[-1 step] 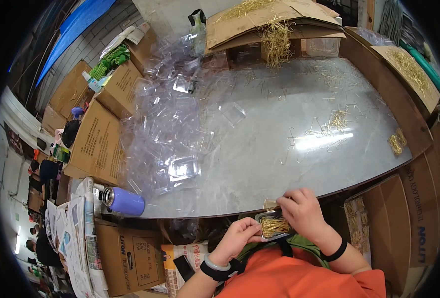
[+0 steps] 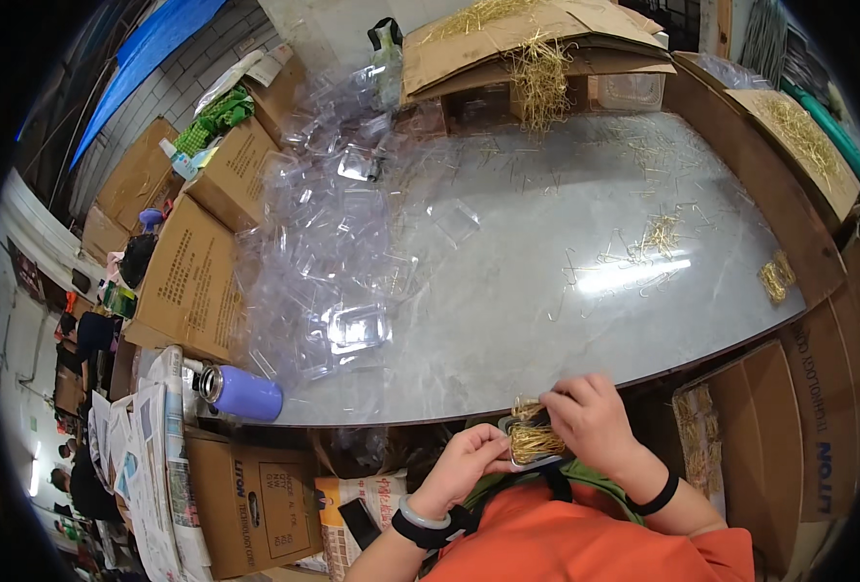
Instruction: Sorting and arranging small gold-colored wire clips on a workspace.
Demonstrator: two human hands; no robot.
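At the table's near edge my left hand [image 2: 469,458] grips a small clear plastic box, thumb along its left side. Thin gold wire hooks [image 2: 535,444] fill the near part of this box. More gold hooks [image 2: 524,408] show at its far end, beside my right fingertips. My right hand [image 2: 588,417] is over the box's right side, its fingers bent and closed together. What lies between those fingertips is hidden by the hand.
Clear plastic boxes [image 2: 328,233] are heaped on the table's left. Loose gold hooks [image 2: 658,238] lie scattered at right. A purple bottle [image 2: 245,393] rests near the front left edge. Cardboard [image 2: 536,53] topped with gold hooks stands at the back; a cardboard wall [image 2: 760,179] borders the right.
The gold hooks by my right fingertips sit slightly lower and spread more over the box's far end. My right hand has shifted slightly; my left hand keeps its hold.
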